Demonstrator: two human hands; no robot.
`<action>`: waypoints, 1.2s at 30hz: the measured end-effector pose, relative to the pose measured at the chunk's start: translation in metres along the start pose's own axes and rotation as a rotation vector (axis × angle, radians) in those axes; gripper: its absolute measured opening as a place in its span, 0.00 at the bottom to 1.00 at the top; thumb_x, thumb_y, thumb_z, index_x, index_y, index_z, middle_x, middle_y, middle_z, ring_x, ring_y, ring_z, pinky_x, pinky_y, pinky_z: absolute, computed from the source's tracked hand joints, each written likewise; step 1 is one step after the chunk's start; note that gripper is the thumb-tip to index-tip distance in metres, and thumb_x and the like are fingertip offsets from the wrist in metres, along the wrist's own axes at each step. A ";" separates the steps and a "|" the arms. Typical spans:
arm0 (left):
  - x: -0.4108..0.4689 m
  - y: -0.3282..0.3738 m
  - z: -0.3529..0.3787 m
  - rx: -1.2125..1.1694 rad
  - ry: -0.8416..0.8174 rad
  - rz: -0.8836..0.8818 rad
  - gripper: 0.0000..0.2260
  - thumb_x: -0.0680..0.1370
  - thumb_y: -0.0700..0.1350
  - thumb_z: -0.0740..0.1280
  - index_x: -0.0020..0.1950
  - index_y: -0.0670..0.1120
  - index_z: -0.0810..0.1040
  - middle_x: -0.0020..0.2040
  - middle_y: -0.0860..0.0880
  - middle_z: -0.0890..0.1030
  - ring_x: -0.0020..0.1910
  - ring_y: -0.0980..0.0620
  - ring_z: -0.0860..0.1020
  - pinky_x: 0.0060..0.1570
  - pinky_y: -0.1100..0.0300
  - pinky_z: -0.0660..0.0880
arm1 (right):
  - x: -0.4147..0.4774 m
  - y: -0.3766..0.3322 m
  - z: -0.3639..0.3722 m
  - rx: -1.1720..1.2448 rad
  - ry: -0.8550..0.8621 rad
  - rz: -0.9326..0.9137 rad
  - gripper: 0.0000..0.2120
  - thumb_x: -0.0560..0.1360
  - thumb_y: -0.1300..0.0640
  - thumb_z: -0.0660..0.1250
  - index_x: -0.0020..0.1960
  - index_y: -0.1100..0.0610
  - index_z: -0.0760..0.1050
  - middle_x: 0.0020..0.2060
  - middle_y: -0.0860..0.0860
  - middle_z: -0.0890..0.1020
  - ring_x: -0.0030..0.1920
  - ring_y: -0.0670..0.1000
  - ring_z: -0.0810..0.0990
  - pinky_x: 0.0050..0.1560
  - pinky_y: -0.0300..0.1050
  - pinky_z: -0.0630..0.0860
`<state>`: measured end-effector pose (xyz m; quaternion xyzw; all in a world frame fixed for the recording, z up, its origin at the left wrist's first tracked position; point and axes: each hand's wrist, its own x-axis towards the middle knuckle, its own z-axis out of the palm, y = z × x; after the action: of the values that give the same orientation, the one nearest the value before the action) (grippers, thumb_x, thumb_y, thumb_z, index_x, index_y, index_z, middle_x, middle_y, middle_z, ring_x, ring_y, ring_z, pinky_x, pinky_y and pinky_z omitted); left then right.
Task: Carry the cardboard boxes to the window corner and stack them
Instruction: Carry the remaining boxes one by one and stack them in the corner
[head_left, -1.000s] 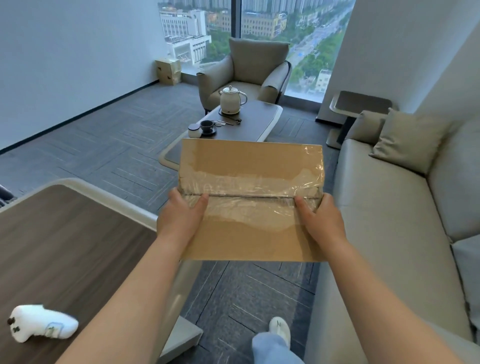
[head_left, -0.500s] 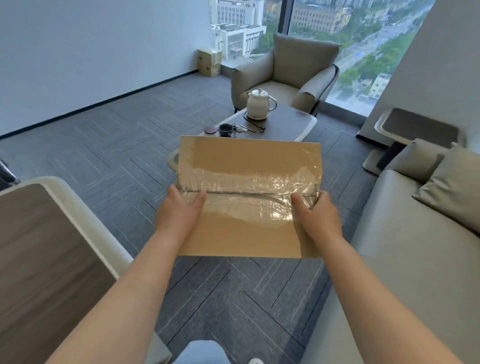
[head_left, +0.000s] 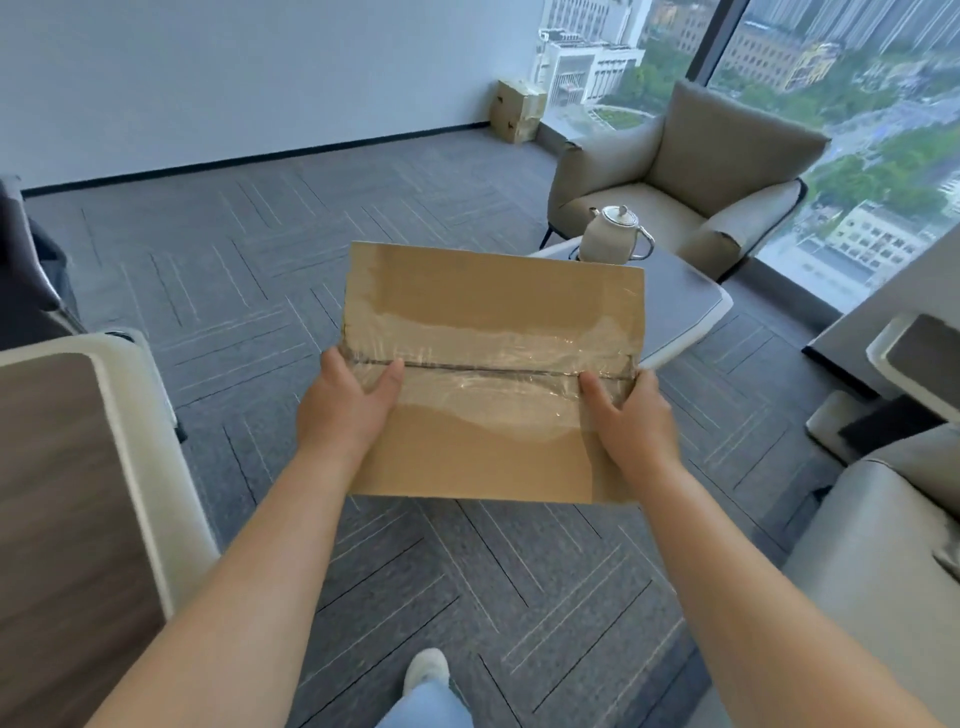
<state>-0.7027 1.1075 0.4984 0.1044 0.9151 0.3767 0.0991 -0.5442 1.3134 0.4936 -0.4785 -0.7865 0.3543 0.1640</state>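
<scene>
Covering floor: grey carpet. Far right, window, armchair before it. Held over carpet: box, taped seam up. In window corner, well apart: stack of boxes. On box's left edge, left hand grips, thumb on top, fingers hidden beneath; right hand likewise, right edge. Behind box: kettle.
</scene>
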 end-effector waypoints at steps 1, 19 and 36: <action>0.011 0.000 -0.001 -0.006 0.010 -0.017 0.30 0.76 0.60 0.61 0.68 0.40 0.61 0.64 0.39 0.73 0.61 0.38 0.72 0.54 0.50 0.69 | 0.011 -0.009 0.007 -0.007 -0.010 -0.012 0.26 0.73 0.38 0.62 0.58 0.58 0.66 0.47 0.52 0.74 0.50 0.56 0.75 0.48 0.49 0.71; 0.167 0.000 -0.024 0.008 0.282 -0.336 0.35 0.76 0.61 0.60 0.74 0.40 0.54 0.71 0.41 0.66 0.67 0.40 0.68 0.59 0.51 0.68 | 0.201 -0.140 0.147 -0.052 -0.335 -0.280 0.29 0.74 0.37 0.61 0.61 0.60 0.65 0.55 0.58 0.77 0.54 0.60 0.76 0.48 0.50 0.71; 0.370 -0.045 -0.083 -0.016 0.463 -0.460 0.32 0.77 0.60 0.60 0.71 0.40 0.58 0.66 0.41 0.70 0.63 0.40 0.70 0.49 0.54 0.67 | 0.318 -0.311 0.314 -0.031 -0.454 -0.459 0.27 0.74 0.40 0.62 0.59 0.61 0.65 0.54 0.60 0.76 0.54 0.60 0.75 0.47 0.48 0.68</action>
<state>-1.0841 1.1187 0.4867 -0.1945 0.9099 0.3653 -0.0282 -1.0849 1.3735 0.4711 -0.2000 -0.8957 0.3937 0.0526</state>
